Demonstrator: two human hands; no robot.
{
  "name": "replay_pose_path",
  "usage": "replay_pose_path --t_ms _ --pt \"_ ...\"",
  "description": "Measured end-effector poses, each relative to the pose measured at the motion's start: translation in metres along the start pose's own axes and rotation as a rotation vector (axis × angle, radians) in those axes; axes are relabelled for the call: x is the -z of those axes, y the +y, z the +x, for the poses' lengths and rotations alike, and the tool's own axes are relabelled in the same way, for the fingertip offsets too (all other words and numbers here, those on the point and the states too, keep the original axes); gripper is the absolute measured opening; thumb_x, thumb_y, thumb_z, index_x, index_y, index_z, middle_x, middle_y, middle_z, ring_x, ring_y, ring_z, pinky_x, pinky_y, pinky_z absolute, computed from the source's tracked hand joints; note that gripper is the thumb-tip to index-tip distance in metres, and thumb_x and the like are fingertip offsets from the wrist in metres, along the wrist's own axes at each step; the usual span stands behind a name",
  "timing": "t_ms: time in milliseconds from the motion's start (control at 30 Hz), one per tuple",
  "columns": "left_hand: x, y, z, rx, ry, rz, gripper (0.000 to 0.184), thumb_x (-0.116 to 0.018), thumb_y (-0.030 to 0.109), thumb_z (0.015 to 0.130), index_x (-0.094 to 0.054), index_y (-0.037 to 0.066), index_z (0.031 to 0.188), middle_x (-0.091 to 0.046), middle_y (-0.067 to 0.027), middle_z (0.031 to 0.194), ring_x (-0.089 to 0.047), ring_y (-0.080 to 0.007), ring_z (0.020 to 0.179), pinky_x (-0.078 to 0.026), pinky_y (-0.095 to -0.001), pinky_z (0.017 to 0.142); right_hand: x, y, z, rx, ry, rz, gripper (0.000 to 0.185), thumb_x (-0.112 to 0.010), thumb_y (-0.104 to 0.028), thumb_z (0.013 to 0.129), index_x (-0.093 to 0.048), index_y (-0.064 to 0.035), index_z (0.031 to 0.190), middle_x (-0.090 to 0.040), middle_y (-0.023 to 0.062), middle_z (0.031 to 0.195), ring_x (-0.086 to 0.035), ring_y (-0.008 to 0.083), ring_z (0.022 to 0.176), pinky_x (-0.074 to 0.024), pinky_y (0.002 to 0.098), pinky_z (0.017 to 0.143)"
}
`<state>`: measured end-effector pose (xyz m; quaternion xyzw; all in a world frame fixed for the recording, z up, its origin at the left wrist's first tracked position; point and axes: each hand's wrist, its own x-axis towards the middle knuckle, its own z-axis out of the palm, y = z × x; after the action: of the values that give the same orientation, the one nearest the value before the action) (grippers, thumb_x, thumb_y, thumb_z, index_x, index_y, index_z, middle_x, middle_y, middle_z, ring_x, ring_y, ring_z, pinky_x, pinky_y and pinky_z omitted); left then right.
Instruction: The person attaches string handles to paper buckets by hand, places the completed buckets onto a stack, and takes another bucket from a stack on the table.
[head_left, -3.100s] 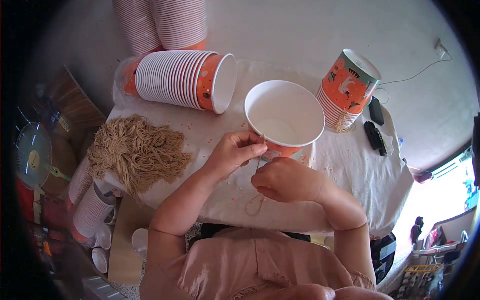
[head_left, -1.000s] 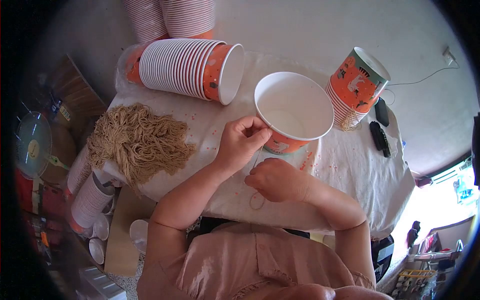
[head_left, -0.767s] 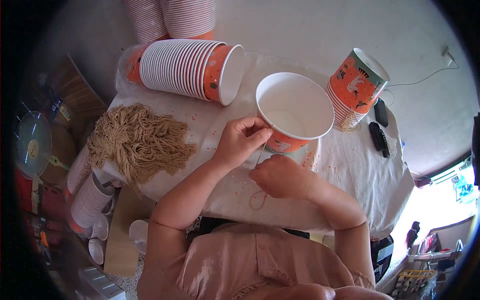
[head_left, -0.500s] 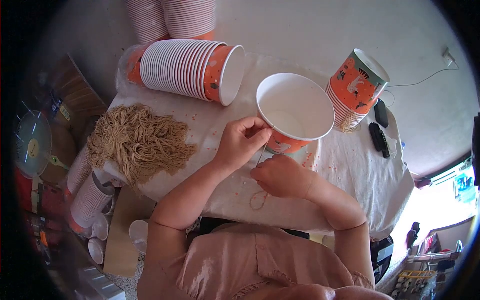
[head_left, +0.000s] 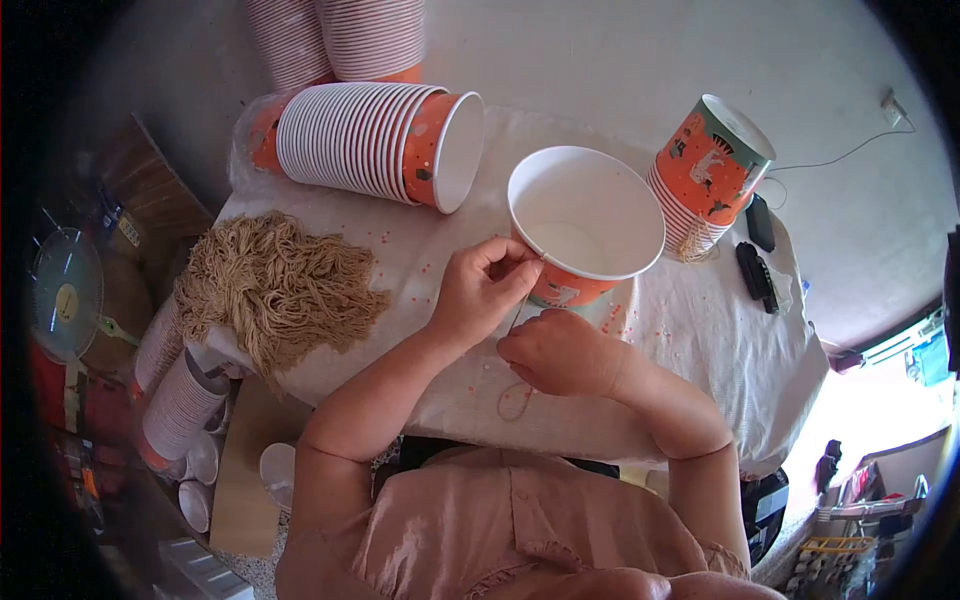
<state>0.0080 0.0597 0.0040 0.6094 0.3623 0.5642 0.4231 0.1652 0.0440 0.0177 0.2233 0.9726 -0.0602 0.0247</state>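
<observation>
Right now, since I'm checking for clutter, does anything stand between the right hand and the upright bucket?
Nothing visible; the string runs from the right hand to the left hand, at the bucket.

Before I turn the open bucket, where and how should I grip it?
Probably pinch the bucket at its near-right rim, coming from your right, clasping inside and out. It stands upright with its mouth open, and no hand touches that edge, while your left hand pinches string at the near-left edge.
</observation>
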Motion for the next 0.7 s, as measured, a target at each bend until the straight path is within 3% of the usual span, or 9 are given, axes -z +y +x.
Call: replay_pose_path --t_ms 700 --pt "-0.007 -0.007 0.002 -0.084 0.160 0.068 0.009 -0.066 0.006 0.085 -0.062 0.001 0.079 -0.056 0.0055 0.068 -0.047 -0.0013 0.062 -0.040 -0.0200 0.055 -0.013 -0.004 0.008 0.146 0.103 0.059 0.006 -0.063 -0.008 0.072 -0.057 -0.0062 0.073 -0.061 0.0089 0.072 -0.064 0.0284 0.072 -0.0505 0.0404 0.065"
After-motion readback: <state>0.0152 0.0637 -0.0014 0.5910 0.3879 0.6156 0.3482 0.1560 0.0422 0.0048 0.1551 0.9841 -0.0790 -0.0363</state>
